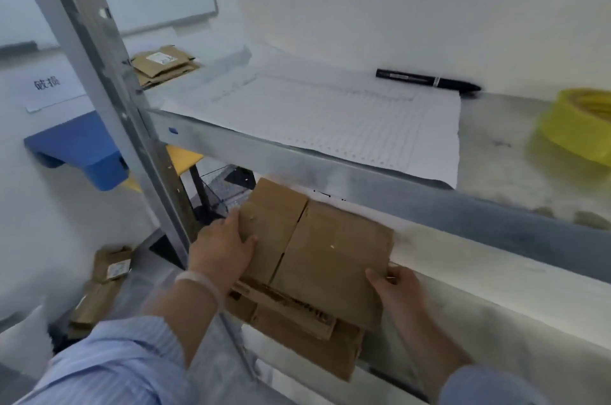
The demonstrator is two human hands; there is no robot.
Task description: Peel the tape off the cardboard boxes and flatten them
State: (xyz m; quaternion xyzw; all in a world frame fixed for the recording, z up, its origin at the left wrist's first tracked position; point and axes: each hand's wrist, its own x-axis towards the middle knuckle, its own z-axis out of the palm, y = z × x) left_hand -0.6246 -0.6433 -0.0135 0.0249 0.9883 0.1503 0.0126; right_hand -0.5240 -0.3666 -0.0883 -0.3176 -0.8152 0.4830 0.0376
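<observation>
Flattened brown cardboard box [325,249] lies on a stack of flattened brown cardboard [307,348] at the lower shelf [496,275]. Left hand [221,250] holds its left edge in its grip; right hand [396,285] pinches the near corner. Tape apparently gone, though blur obscures the seams. Recommend pressing flat and squaring the edges to the stack.

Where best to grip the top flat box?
Side edges, one hand from each side, thumb on top. The box is flat and wide, over a stack, far end under the shelf beam, so only its sides and near edge are free. The left hand and right hand hold it so.
</observation>
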